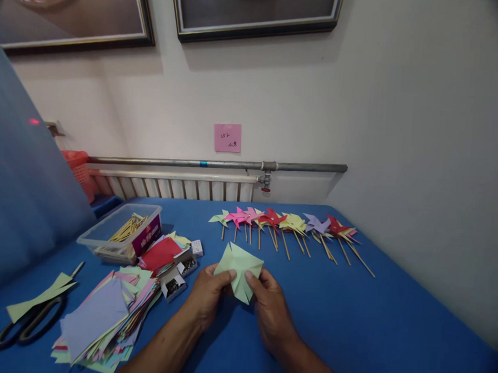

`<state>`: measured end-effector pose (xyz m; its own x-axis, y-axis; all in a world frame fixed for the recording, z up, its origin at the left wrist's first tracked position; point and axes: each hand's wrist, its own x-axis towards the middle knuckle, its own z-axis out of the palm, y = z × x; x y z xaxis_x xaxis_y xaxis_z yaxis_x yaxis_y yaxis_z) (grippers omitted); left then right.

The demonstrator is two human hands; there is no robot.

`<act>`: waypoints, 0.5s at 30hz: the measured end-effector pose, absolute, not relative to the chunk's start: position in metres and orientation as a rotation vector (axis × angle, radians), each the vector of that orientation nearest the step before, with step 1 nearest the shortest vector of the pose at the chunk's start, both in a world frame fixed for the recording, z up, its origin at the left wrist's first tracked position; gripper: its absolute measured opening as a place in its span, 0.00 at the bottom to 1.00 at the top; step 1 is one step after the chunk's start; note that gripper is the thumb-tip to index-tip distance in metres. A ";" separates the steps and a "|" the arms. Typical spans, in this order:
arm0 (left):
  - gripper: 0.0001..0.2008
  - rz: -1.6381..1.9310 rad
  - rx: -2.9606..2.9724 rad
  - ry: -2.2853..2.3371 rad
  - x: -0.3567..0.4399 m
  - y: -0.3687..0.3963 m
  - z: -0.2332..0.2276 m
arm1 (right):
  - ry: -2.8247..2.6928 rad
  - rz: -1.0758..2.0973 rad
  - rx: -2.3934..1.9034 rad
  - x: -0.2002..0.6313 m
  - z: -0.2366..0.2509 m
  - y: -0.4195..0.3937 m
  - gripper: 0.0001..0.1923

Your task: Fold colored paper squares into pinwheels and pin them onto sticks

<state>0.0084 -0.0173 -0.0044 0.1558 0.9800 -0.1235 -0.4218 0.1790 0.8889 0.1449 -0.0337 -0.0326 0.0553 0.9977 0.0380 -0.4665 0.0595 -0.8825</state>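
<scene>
A light green paper square [241, 264] with slits cut in from its corners is held up above the blue table. My left hand [210, 290] grips its left side, thumb on top and fingers behind. On the right side my right hand [270, 304] pinches it the same way. Beyond the hands lies a row of finished paper pinwheels [272, 218] on sticks, in green, pink, red, yellow and purple. Small open boxes of metal pins [173, 285] sit just left of my left hand.
Stacked coloured paper [96, 317] lies at the left, with black-handled scissors [37, 320] under a green paper scrap [43, 295]. Behind stands a clear plastic tub [122, 216] of wooden sticks. Red paper pieces [162, 253] lie beside it. A radiator [182, 188] and pipe line the wall.
</scene>
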 end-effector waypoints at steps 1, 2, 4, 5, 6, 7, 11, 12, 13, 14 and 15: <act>0.23 1.190 0.809 0.856 0.009 -0.018 -0.003 | -0.862 1.332 -0.831 0.145 -0.032 -0.034 0.25; 0.22 1.191 0.796 0.854 0.009 -0.018 -0.002 | -0.900 1.324 -0.841 0.146 -0.031 -0.035 0.25; 0.21 1.189 0.784 0.856 0.009 -0.017 -0.002 | -1.005 1.284 -0.882 0.148 -0.029 -0.036 0.26; 0.21 1.185 0.785 0.860 0.008 -0.017 -0.002 | -1.056 1.249 -0.912 0.148 -0.029 -0.037 0.27; 0.21 1.178 0.790 0.863 0.008 -0.017 -0.003 | -1.098 1.212 -0.947 0.149 -0.028 -0.037 0.28; 0.21 1.172 0.795 0.862 0.008 -0.017 -0.004 | -1.124 1.179 -0.980 0.149 -0.028 -0.038 0.29; 0.23 1.154 0.831 0.851 0.006 -0.016 -0.005 | -1.118 1.135 -1.050 0.149 -0.030 -0.037 0.30; 0.24 1.152 0.845 0.854 0.006 -0.016 -0.006 | -1.103 1.139 -1.054 0.149 -0.031 -0.037 0.30; 0.24 1.152 0.860 0.861 0.006 -0.016 -0.006 | -1.086 1.144 -1.055 0.149 -0.032 -0.036 0.29; 0.25 1.153 0.873 0.870 0.006 -0.015 -0.007 | -1.067 1.154 -1.054 0.149 -0.033 -0.036 0.29; 0.25 1.154 0.883 0.879 0.006 -0.015 -0.008 | -1.044 1.167 -1.052 0.149 -0.034 -0.035 0.29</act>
<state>0.0057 -0.0149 -0.0081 0.1774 0.9774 -0.1149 -0.3708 0.1745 0.9122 0.1487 -0.0349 -0.0339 0.0975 0.9925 0.0743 -0.1836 0.0913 -0.9787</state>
